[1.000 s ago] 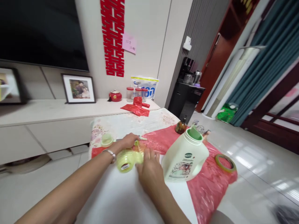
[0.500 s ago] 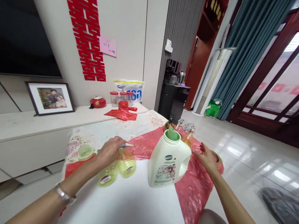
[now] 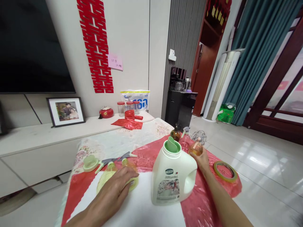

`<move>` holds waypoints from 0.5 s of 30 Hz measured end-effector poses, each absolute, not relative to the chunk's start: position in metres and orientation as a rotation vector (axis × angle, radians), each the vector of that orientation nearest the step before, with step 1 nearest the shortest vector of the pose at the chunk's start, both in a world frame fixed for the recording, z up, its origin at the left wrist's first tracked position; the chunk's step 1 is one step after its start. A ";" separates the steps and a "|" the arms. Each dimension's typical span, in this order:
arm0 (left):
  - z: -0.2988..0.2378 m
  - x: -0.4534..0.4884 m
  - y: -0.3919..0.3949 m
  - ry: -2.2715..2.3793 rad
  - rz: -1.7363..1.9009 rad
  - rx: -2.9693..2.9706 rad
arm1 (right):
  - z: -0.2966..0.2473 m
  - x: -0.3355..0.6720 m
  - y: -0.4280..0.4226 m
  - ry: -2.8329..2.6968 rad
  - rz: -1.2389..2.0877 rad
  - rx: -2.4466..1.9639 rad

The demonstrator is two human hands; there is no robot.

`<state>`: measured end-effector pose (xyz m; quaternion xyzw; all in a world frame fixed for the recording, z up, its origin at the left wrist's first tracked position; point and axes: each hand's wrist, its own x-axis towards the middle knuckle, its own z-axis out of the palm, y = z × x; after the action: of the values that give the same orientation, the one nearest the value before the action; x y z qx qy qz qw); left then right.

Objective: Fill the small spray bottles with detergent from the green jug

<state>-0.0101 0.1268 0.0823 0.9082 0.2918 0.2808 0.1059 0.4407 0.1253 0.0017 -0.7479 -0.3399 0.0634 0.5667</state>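
My left hand point(image 3: 118, 186) passes in front of two yellow spray bottles point(image 3: 107, 173), its fingers stretched out and holding nothing I can see; it hides part of both bottles. Their grey trigger heads point(image 3: 126, 155) point right and left. My right hand point(image 3: 203, 160) is wrapped round an orange transparent spray bottle point(image 3: 196, 149) behind the large detergent jug. That pale green jug point(image 3: 167, 179) stands upright between my hands, a green cap insert point(image 3: 172, 145) sitting in its mouth. Behind it stand a pink spray bottle point(image 3: 186, 141) and a brown pump bottle point(image 3: 175, 133).
A pale green cap point(image 3: 90, 163) lies at the table's left. Yellow tape point(image 3: 224, 171) rests on red plastic at the right edge. White paper point(image 3: 137, 211) covers the front. Jars with red lids point(image 3: 121, 108) and a framed photo point(image 3: 66, 112) stand on the cabinet behind.
My left hand has come down and nearer, away from the trigger head of the yellow bottle. My right hand has reached forward and closed on the orange bottle. The view has shifted.
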 end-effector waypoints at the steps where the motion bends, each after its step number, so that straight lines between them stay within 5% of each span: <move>1: 0.083 -0.008 0.123 0.846 0.825 2.670 | 0.002 0.440 0.124 -0.786 0.140 -1.755; 11: 0.099 0.014 0.086 0.662 0.973 2.490 | 0.056 0.416 0.022 -0.809 0.189 -1.658; 15: 0.117 0.024 0.069 0.565 0.997 2.365 | 0.086 0.376 -0.043 -0.863 0.498 -1.444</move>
<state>0.0240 0.0690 0.1165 0.8705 0.2078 0.3668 0.2539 0.3763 -0.0429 0.0864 -0.6328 -0.3781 0.2184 0.6394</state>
